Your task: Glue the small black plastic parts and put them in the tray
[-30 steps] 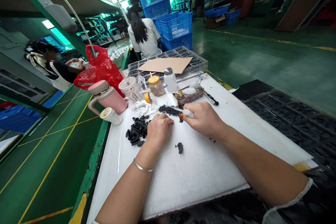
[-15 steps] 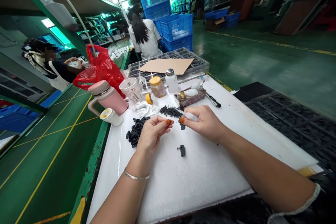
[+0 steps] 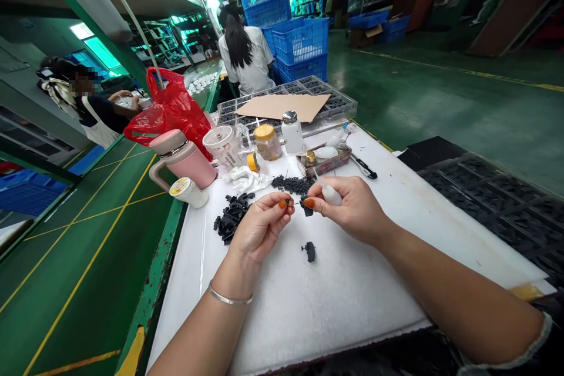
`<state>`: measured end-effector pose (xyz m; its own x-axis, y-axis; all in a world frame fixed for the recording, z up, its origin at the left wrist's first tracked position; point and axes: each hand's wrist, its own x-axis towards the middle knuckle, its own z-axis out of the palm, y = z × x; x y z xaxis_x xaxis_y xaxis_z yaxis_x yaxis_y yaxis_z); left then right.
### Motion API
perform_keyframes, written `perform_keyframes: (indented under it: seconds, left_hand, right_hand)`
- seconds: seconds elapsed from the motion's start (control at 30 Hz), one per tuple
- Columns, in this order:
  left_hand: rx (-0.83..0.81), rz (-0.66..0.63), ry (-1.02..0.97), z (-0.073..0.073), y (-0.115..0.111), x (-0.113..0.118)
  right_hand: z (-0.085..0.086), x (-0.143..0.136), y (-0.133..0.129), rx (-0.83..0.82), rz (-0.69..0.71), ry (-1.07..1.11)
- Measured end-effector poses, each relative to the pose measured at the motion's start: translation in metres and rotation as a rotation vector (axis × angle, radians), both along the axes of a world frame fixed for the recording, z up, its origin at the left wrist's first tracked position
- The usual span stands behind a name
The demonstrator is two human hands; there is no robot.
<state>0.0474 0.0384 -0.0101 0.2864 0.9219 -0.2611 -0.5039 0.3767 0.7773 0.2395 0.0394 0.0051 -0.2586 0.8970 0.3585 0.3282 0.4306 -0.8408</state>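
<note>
My left hand (image 3: 264,220) is closed in a pinch, with a small black part (image 3: 288,202) between thumb and forefinger. My right hand (image 3: 352,205) is wrapped round a small white squeeze bottle (image 3: 331,194), its thin nozzle pointing up and left. A black plastic piece (image 3: 307,209) shows just below the right fingertips; I cannot tell if they touch it. Another black piece with a thin stem (image 3: 310,251) lies on the white board nearer me. Beside my left hand is a pile of black pieces (image 3: 231,217). Tiny black parts (image 3: 293,184) are heaped beyond both hands.
Behind the heap stand a small tray (image 3: 337,160), a white bottle (image 3: 292,134), a yellow-lidded jar (image 3: 267,144) and a pink mug (image 3: 189,160). A utility knife (image 3: 365,167) lies at right. Compartment trays (image 3: 493,188) flank the board (image 3: 335,299). Two people are farther off.
The squeeze bottle has tipped in my right hand, its nozzle swinging from pointing left to more upward. My left hand still pinches near the same spot. The whole view has shifted slightly.
</note>
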Motion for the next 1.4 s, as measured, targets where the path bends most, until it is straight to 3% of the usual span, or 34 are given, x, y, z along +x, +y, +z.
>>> perform_keyframes:
  seconds: [0.33, 1.0, 1.4]
  left_hand:
    - [0.013, -0.037, -0.027, -0.0001, -0.0008, 0.0007]
    - [0.044, -0.087, -0.054, 0.0013, -0.0018, -0.0007]
    - [0.084, -0.131, -0.104, -0.0005, -0.0044, -0.0051]
  right_hand:
    - [-0.0018, -0.0007, -0.0013, 0.029, -0.013, 0.012]
    - [-0.0025, -0.0013, -0.0026, -0.084, 0.146, 0.077]
    - [0.0002, -0.0004, -0.0075, -0.059, 0.172, 0.152]
